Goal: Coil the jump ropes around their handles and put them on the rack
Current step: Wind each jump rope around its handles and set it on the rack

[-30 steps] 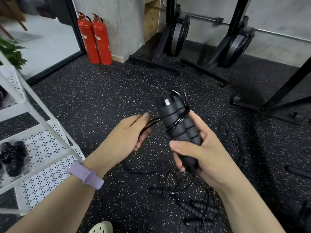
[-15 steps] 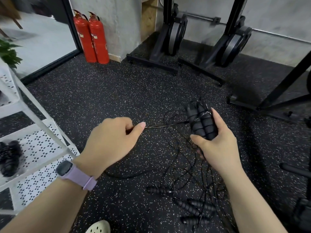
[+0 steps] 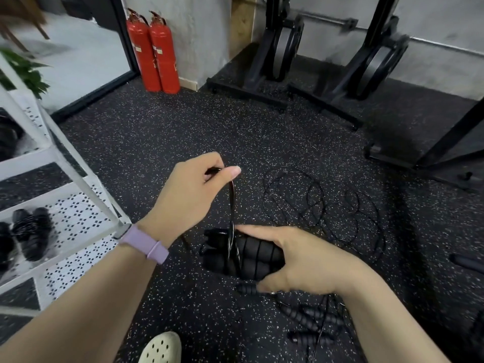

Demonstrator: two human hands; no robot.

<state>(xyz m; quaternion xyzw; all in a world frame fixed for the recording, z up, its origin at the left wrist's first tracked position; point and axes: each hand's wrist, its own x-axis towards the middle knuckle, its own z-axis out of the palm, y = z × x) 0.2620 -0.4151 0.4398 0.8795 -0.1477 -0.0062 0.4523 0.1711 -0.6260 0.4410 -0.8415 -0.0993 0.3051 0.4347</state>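
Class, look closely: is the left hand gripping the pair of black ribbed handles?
No, the right hand holds the black ribbed handles; the left hand pinches the thin black rope.

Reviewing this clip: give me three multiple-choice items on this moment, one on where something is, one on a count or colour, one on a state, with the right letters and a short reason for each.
1. Where does the coiled black jump rope bundle already put away lie?
A. on the white perforated metal rack's shelf
B. beside the extinguishers
C. on the weight stand

2. How many red fire extinguishers stand by the wall?
A. one
B. two
C. three

3. What is the left hand doing?
A. resting flat on the floor
B. pinching the thin black rope
C. gripping the rack

Key: 1 A, the bundle sits on the patterned shelf at left. 2 B, two red cylinders stand side by side. 3 B, thumb and finger pinch the rope above the paired black foam handles, which the right hand grips.
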